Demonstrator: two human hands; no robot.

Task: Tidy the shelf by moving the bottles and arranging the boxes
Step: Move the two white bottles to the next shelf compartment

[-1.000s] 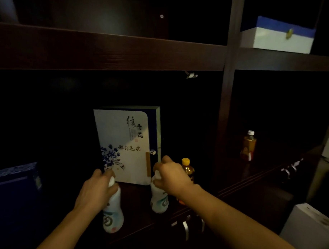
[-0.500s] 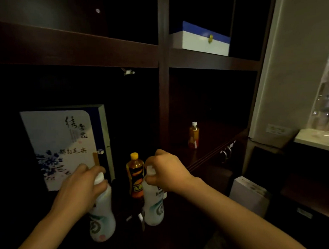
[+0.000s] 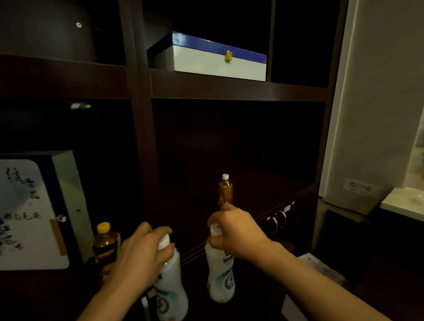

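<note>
Dark brown wooden shelving unit (image 3: 143,138) with vertical dividers and horizontal boards fills most of the view. Compartment interiors are in deep shadow; lighting is dim overall. Metal cabinet handles (image 3: 279,221) are mounted below the lower shelf edge. A pale painted wall (image 3: 381,94) stands to the right of the unit. A light-coloured stone ledge (image 3: 409,205) projects beside the wall at lower right.

We read this as a home or office interior, dimly lit. Evidence: dark wood shelf unit (image 3: 143,143) with open compartments, gift boxes (image 3: 27,214) bearing calligraphy, drink bottles (image 3: 225,192), cupboard handles (image 3: 279,220) below, pale wall (image 3: 383,82) with a socket (image 3: 359,187). Low light prevents firmer classification.
</note>
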